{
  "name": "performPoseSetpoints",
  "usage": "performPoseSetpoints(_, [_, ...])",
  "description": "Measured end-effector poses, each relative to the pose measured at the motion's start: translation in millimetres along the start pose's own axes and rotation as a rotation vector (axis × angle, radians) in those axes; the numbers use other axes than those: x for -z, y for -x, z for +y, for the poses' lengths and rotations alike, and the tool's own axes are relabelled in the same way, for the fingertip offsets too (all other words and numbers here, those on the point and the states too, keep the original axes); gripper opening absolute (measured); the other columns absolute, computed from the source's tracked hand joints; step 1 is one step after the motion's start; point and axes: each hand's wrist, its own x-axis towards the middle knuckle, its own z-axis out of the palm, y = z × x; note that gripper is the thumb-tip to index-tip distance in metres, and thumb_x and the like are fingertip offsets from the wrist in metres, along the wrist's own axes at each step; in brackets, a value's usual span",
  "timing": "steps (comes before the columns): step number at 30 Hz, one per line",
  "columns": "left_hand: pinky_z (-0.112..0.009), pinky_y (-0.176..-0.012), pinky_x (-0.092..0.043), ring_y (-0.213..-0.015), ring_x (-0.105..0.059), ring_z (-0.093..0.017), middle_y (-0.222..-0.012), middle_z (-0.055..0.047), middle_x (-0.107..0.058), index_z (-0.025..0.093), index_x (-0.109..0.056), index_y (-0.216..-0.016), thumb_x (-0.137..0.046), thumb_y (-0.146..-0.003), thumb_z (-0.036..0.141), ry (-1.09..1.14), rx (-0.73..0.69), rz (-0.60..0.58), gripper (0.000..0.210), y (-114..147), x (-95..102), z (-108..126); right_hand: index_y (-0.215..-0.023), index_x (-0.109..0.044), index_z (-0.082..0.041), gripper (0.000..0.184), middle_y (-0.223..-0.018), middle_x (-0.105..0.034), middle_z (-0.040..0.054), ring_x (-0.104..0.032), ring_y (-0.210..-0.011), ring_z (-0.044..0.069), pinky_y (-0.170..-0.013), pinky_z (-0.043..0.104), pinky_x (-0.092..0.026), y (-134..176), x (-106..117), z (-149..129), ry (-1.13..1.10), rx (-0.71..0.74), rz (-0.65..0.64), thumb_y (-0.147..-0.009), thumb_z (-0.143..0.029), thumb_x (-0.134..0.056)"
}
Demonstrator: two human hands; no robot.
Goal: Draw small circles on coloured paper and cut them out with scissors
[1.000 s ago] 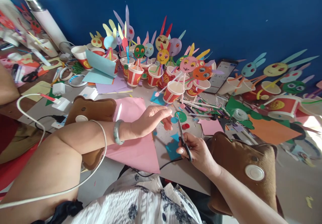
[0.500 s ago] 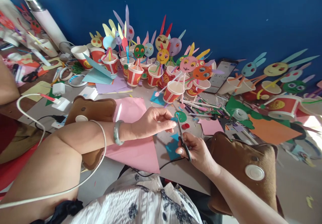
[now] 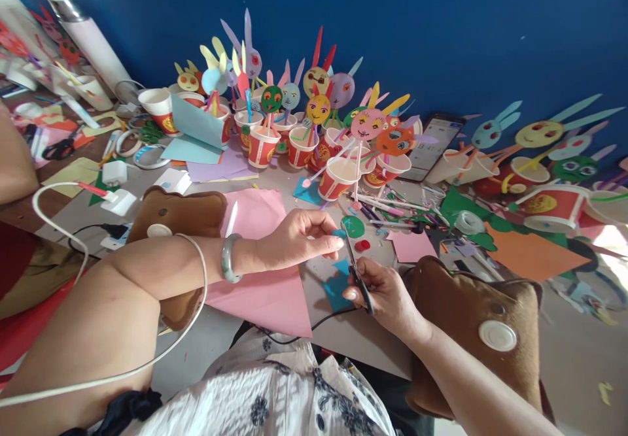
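Left hand (image 3: 294, 240): grip pinched shut on a small blue paper piece (image 3: 339, 233), held at centre frame just above the worktop (image 3: 353, 338). Right hand (image 3: 383, 292): grip closed around black scissors (image 3: 356, 267), blades pointing to 12 o'clock, tips touching the blue piece. Green paper disc (image 3: 353, 227) at 1 o'clock of the blades; pink paper sheet (image 3: 265, 285) lies under the left wrist at 9 o'clock.

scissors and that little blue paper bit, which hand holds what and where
Right hand holds the scissors by the handle loops. Left hand pinches the small blue paper piece by its edge at the blades.
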Motion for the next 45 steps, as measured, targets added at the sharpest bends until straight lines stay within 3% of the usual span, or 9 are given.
performPoseSetpoints(16, [-0.021,-0.064,-0.052,-0.063,-0.063,-0.008,-0.063,0.001,-0.065,0.015,-0.054,-0.072,-0.066,-0.079,0.018,-0.029,-0.056,0.008,0.015,-0.4,1.0,1.4,-0.061,-0.043,-0.021,0.061,-0.047,-0.046,-0.0043,-0.035,-0.046,0.008,-0.044,0.024,-0.026,1.0,1.0,-4.2,0.039,0.018,0.021,-0.067,-0.075,-0.070])
performPoseSetpoints(35, [-0.020,-0.060,-0.050,-0.060,-0.061,-0.007,-0.062,0.003,-0.061,0.016,-0.052,-0.070,-0.064,-0.077,0.018,-0.029,-0.061,0.045,0.014,-0.6,2.1,4.6,-0.061,-0.043,-0.021,0.061,-0.044,-0.048,-0.0045,-0.035,-0.044,0.009,-0.043,0.024,-0.026,2.4,0.0,-7.0,-0.013,-0.006,0.010,-0.065,-0.074,-0.072])
performPoseSetpoints(42, [-0.023,-0.067,-0.051,-0.065,-0.063,-0.010,-0.064,0.000,-0.066,0.017,-0.057,-0.070,-0.053,-0.086,0.024,-0.107,-0.116,0.092,0.018,-0.7,2.3,8.2,-0.060,-0.044,-0.021,0.060,-0.044,-0.049,-0.0037,-0.035,-0.044,0.009,-0.043,0.024,-0.026,1.9,0.1,-9.5,-0.001,0.016,0.017,-0.067,-0.074,-0.070])
performPoseSetpoints(45, [-0.023,-0.065,-0.052,-0.066,-0.063,-0.010,-0.066,0.000,-0.066,0.016,-0.059,-0.074,-0.062,-0.083,0.026,-0.075,-0.076,0.066,0.014,-0.6,1.7,9.0,-0.060,-0.044,-0.021,0.060,-0.044,-0.049,-0.0038,-0.035,-0.044,0.009,-0.043,0.025,-0.026,1.5,-0.1,-8.2,-0.007,0.013,0.013,-0.066,-0.073,-0.072])
